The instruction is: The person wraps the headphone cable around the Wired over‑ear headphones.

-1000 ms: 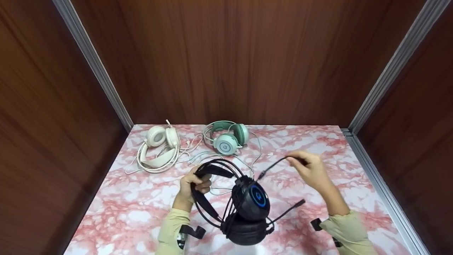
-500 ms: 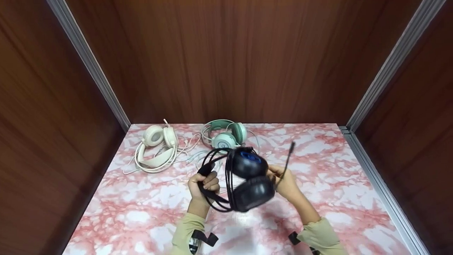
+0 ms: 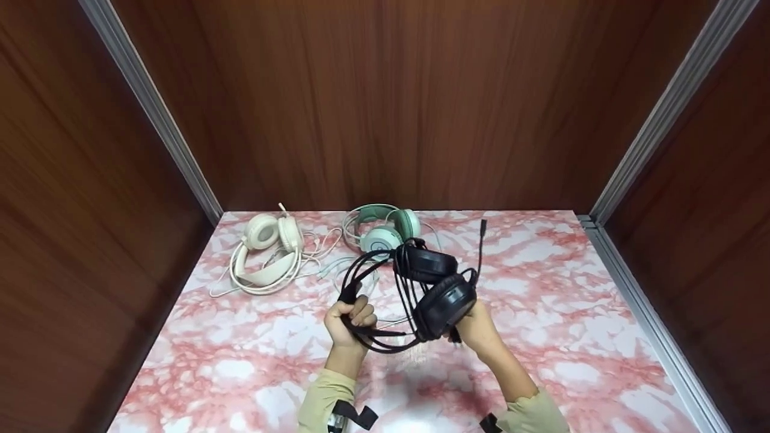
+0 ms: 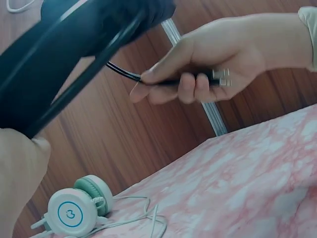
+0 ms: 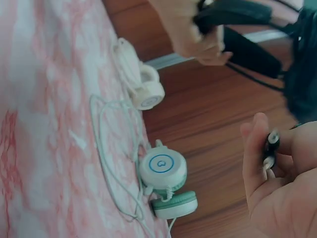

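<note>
1. Head view: a black headset [image 3: 446, 305] is hanging above the desk [image 3: 571, 319] between two hands. Several turns of black cord [image 3: 406, 294] are running across its ear cups, so the winding looks to be well along, with only the end piece remaining loose. The left hand [image 3: 352, 322] is gripping the headband [image 3: 349, 293], its arm sloping up from the bottom edge. The right hand [image 3: 479, 329] is sitting just beside the lower ear cup and partly hiding behind it, its arm slanting inward. Farther back, a white headset [image 3: 290, 233] and a green headset [image 3: 382, 239] are lying on the desk, some of their cords spreading loosely.

2. Left wrist view: the right hand is holding the cord's end sideways, thumb on top and fingers curling round it, while metal plugs [image 4: 225, 78] are poking out by the palm. The left hand is showing only partly, at the headband.

3. Right wrist view: the plugs are facing the camera among the right hand's bent fingers. Beyond, the left hand is clasping the headband, and the headset is blurring at the edge.
</note>
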`<state>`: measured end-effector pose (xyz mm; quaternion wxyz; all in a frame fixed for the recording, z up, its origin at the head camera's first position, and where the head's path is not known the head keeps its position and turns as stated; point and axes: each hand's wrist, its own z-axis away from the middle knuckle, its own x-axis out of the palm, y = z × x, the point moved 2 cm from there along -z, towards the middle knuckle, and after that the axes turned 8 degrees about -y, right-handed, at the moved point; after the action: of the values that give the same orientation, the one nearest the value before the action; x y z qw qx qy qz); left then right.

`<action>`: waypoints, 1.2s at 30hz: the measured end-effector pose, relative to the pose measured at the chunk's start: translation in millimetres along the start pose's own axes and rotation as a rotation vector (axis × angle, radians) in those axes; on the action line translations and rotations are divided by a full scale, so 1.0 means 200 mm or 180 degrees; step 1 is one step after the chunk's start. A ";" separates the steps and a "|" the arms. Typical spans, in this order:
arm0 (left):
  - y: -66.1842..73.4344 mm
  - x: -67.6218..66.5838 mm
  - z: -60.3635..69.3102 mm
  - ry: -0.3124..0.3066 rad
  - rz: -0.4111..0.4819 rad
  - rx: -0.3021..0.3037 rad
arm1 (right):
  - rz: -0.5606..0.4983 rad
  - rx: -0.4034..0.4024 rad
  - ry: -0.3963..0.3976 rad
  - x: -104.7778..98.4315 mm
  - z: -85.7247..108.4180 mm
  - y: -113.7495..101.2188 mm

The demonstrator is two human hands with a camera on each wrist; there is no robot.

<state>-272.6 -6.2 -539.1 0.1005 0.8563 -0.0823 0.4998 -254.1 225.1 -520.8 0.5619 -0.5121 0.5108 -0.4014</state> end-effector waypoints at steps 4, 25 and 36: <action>-0.01 -0.01 0.01 0.0420 -0.0397 0.0232 | -0.0159 0.0007 -0.0120 -0.01 0.02 0.00; -0.10 -0.04 0.06 0.0936 -0.1997 0.1039 | -0.3030 -0.0050 -0.1585 -0.06 0.14 0.07; -0.13 -0.07 0.08 0.1089 -0.3190 0.0622 | -0.2968 0.0911 -0.0110 -0.05 0.15 0.08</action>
<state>-259.4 14.5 -561.7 0.2584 0.7024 0.4009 0.5284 -226.2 241.9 -536.5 0.3954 -0.6105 0.1573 -0.6680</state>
